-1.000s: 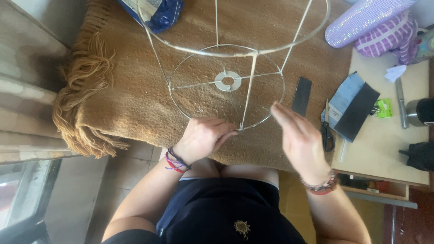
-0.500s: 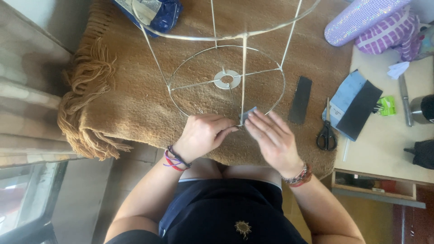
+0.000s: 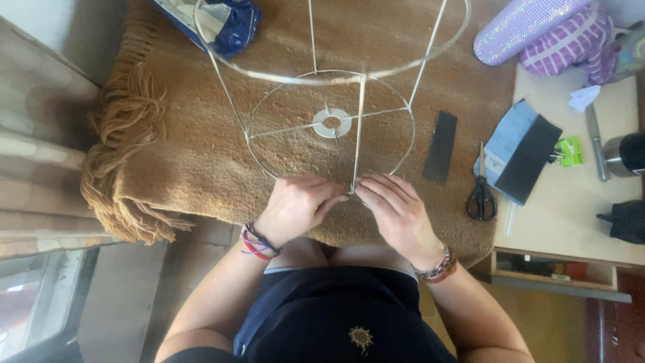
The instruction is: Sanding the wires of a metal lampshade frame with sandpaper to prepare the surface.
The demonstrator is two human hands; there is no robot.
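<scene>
A white wire lampshade frame stands on a brown fringed blanket, its small ring with a centre washer lying flat and its large ring raised toward me. My left hand and my right hand meet at the near edge of the small ring, where an upright strut joins it. Both pinch the wire there, fingertips almost touching. Whether something small is held between the fingers I cannot make out.
A dark flat strip lies on the blanket right of the frame. Black scissors, a blue and black folder, a green clip and a metal cup sit on the pale table. A blue bag lies at top left.
My right hand came in from the right, open and away from the frame, and now grips the ring's near edge beside the left hand. The left hand stayed on the ring.
</scene>
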